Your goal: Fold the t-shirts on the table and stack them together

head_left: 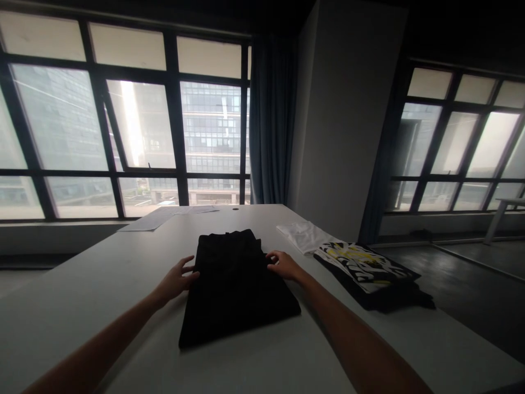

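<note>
A folded black garment (pixel 235 287) lies flat on the white table (pixel 123 284) in front of me. My left hand (pixel 177 279) rests at its left edge, fingers spread and touching the cloth. My right hand (pixel 283 264) lies on its right edge near the far end, fingers spread on the fabric. Neither hand grips the garment.
To the right lies a folded black shirt with a white and yellow print (pixel 363 266), and behind it a folded white garment (pixel 305 234). Sheets of paper (pixel 164 215) lie at the table's far left. Large windows and a grey pillar stand beyond.
</note>
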`<state>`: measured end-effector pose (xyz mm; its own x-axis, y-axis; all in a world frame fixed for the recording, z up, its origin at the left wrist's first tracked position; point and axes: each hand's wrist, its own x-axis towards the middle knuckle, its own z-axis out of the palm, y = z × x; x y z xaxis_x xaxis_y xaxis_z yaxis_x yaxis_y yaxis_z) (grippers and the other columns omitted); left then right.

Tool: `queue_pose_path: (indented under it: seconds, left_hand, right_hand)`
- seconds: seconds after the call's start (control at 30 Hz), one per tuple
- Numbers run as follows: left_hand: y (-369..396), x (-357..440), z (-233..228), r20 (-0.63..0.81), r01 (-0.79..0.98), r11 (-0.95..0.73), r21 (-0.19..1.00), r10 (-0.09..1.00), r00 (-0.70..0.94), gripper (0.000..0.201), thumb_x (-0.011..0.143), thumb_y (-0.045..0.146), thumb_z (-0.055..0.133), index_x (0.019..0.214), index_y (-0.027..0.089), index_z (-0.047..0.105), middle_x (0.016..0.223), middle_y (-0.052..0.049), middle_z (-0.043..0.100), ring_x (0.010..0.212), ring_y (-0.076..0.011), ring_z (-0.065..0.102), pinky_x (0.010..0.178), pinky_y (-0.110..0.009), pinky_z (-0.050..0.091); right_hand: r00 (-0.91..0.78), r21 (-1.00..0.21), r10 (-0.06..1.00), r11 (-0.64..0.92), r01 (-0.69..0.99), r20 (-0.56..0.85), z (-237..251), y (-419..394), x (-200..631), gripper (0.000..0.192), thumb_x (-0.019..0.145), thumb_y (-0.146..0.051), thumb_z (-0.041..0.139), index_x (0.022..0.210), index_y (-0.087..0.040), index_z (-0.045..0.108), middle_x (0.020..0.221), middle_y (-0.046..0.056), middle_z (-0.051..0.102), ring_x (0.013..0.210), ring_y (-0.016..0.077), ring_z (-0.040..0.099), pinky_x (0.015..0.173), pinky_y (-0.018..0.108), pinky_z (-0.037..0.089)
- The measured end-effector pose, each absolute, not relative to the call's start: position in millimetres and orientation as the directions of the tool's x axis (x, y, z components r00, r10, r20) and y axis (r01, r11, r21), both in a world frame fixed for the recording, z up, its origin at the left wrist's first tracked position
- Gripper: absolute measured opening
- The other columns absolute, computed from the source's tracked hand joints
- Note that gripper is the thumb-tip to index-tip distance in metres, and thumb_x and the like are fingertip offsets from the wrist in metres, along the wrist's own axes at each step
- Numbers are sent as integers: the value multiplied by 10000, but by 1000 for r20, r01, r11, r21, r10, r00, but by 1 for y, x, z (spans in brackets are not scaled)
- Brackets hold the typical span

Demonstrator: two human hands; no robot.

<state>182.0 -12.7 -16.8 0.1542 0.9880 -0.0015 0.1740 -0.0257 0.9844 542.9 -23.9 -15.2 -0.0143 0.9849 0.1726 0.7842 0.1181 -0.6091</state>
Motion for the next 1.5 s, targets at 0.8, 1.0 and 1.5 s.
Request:
queue_pose_path:
  seconds: [0.8,1.0,1.5]
  left_hand:
    - [-23,194,-58,142,800,-479,361,876,461,758,895,652,379,1495,190,385,1606,-103,221,1492,-309,158,1200,-484,138]
    - [-28,189,-49,126,789,-496,362,865,486,743,921,630,372,1518,189,329,1610,-101,168,1498,-293,129,1204,-505,67]
    - [-37,138,-10,31,570,-564,597,726,687,440,802,338,661,1242,371,656,1499,0,470,1439,-339,315,1165,-565,242]
  right_hand:
    - [-322,-312,945,322,894,54,-20,-53,499,626,956,-537,435,1496,-223,391,1602,75,252,1483,265,178,1201,462,108]
    - [-330,-317,944,322,892,30,-31,-50,502,674,966,-575,371,1527,-204,323,1619,72,180,1499,249,111,1206,472,42]
    - [-275,-444,961,259,858,28,-10,-46,571,715,664,-17,629,1351,-207,582,1497,108,437,1377,271,411,1169,398,284]
